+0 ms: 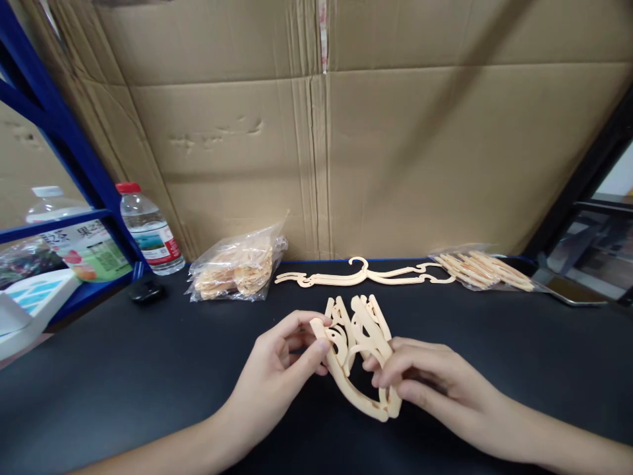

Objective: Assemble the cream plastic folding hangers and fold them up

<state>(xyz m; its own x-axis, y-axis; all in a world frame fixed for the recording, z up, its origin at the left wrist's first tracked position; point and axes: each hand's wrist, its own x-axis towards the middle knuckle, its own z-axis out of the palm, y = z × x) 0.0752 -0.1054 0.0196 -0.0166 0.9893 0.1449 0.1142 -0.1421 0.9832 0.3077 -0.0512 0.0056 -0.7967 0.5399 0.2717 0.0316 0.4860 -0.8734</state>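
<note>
Between my two hands is a cream-coloured folding hanger (357, 394), partly folded, its arms meeting at the bottom. My left hand (289, 369) pinches the upper end of its left arm between thumb and fingers. On the other side my right hand (430, 382) grips the right arm, with the fingertips partly hidden behind it. More cream hanger pieces (370, 310) show just beyond the held one; I cannot tell whether they touch it. Farther back, an unfolded hanger (341, 280) lies flat with its hook pointing away.
A clear bag of cream pieces (237, 267) lies back left, and another bag (484, 269) back right. A red-capped water bottle (151, 231) and a small black object (147, 291) stand at left. Cardboard (425, 152) walls the back of the black table (148, 376).
</note>
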